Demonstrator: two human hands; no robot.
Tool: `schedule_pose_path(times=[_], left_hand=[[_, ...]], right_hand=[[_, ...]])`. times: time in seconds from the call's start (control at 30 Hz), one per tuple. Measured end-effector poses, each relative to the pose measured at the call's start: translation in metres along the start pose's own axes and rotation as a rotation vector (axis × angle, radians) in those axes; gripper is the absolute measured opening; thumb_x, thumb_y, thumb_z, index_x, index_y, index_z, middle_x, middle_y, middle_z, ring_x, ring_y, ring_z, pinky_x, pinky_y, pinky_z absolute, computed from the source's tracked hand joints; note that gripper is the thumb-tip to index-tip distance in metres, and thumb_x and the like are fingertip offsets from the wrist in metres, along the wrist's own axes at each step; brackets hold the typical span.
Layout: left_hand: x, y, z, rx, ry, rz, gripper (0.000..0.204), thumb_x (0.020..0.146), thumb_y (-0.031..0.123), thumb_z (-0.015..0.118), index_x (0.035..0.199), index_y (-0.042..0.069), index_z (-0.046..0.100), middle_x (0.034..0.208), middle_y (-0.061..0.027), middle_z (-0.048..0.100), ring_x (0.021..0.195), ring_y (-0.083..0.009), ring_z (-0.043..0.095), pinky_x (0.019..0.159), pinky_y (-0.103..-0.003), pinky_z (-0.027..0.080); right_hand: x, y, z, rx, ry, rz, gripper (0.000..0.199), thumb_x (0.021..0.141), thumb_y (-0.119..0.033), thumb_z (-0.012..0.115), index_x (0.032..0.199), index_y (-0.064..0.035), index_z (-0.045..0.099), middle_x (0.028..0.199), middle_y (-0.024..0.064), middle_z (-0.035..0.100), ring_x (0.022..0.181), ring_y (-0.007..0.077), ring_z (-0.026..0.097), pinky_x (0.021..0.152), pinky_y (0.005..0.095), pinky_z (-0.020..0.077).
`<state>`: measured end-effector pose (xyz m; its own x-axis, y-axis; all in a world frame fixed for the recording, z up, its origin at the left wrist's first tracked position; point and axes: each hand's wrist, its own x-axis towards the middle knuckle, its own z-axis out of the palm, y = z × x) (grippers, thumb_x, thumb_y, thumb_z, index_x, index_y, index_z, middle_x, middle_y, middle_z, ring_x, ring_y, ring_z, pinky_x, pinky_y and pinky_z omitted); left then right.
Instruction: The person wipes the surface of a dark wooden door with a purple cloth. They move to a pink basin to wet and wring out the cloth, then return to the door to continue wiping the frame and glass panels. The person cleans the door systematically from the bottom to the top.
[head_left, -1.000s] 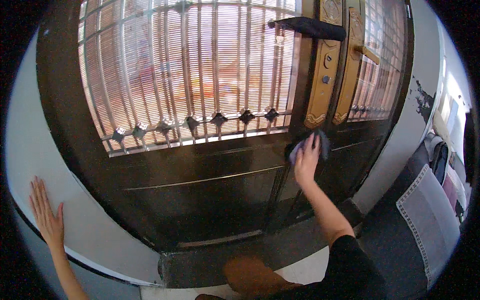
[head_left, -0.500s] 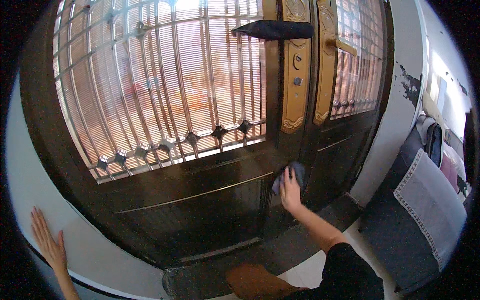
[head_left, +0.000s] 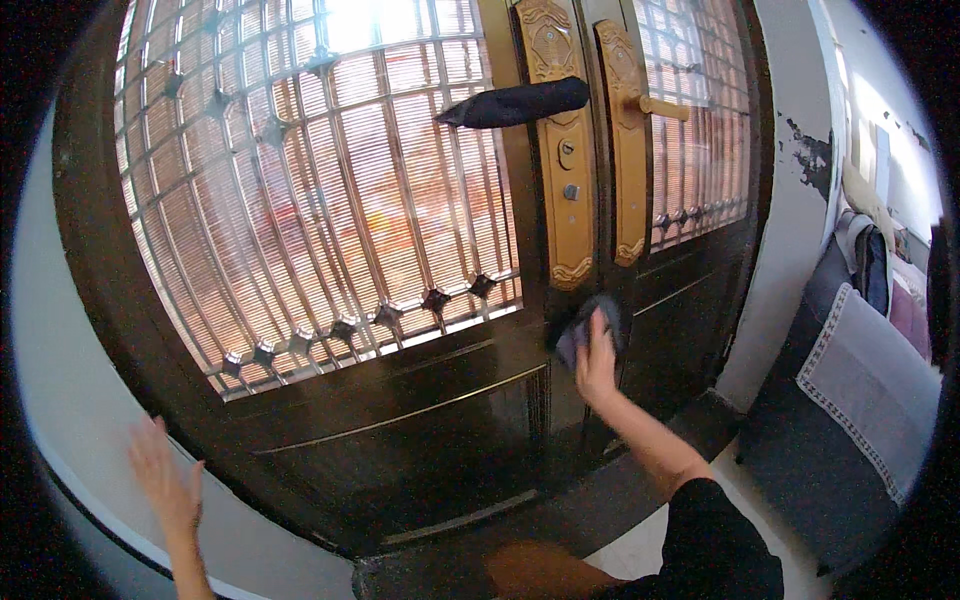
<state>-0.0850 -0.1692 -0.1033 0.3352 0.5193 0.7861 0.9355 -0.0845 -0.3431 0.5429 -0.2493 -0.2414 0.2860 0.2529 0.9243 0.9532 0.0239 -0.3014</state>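
A dark brown double door (head_left: 400,480) with barred glass panels fills the middle of the view. My right hand (head_left: 597,368) presses a dark grey-purple cloth (head_left: 574,338) against the door's centre stile, just below the gold lock plate (head_left: 572,235). The cloth is partly hidden by my fingers and blurred. My left hand (head_left: 166,485) lies flat with fingers stretched on the pale wall (head_left: 75,350) beside the door frame, holding nothing. Above, a black cover (head_left: 520,103) wraps the left leaf's handle; a bare gold handle (head_left: 664,108) sticks out from the right leaf.
At the right stands a dark sofa-like piece (head_left: 770,470) draped with a lace-edged pale cloth (head_left: 865,375), with folded fabrics (head_left: 868,262) behind it. A dark threshold (head_left: 450,560) runs along the door's foot. Paint peels from the wall (head_left: 800,60) right of the frame.
My right hand and the cloth have moved slightly up and right along the stile. My left hand shows farther right and lower. The whole view has shifted somewhat.
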Motion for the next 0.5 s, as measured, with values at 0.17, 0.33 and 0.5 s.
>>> schedule_pose_path(times=[0.17,0.33,0.5], left_hand=[[0.071,0.16,0.012,-0.283,0.091,0.316,0.093,0.074,0.049,0.068,0.146,0.006,0.026,0.153,-0.0173,0.02,0.142,-0.0381,0.013,0.113,-0.057,0.005],[0.099,0.277,-0.035,-0.539,0.056,0.413,0.094,0.069,0.055,0.073,0.144,0.014,0.032,0.149,-0.0145,0.029,0.141,-0.035,0.019,0.112,-0.057,0.011],[0.099,0.333,-0.021,-0.618,0.006,0.392,0.099,0.065,0.044,0.08,0.146,0.016,0.03,0.153,-0.0119,0.021,0.143,-0.0321,0.014,0.113,-0.057,0.012]], right_hand=[[0.17,-0.057,-0.032,0.018,0.184,-0.136,0.06,0.089,-0.002,0.05,0.143,0.0003,0.025,0.139,0.026,0.038,0.128,0.0404,0.037,0.106,0.0405,0.0306],[0.128,-0.048,-0.023,0.06,0.049,-0.121,0.059,0.091,-0.004,0.048,0.145,-0.0013,0.023,0.148,0.0259,0.024,0.132,0.043,0.031,0.107,0.0413,0.0294],[0.07,-0.036,-0.058,0.007,-0.342,0.034,0.065,0.086,0.005,0.049,0.145,-0.0057,0.025,0.148,0.0236,0.025,0.136,0.0425,0.026,0.11,0.0397,0.0265]])
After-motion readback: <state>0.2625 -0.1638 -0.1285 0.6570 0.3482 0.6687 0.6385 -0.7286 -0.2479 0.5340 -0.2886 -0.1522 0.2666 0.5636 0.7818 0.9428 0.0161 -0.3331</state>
